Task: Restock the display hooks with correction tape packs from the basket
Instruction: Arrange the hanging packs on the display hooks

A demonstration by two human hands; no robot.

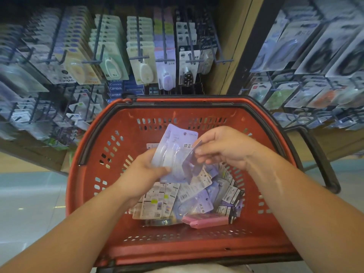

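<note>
Over basket (177, 251) near rim, left hand (145, 170) gripped a stack of correction tape packs (173, 152), right hand (222, 146) pinched one pack (192, 164) by its corner: weak hold, likely to slip back onto the pile (197, 194) before reaching display hooks (165, 60).

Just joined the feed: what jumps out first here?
The red basket fills the centre, with loose packs heaped inside. Above it, the left hand grips lilac packs while the right hand pinches a tilted pack. Behind, hooks hang crowded with similar cards.
</note>
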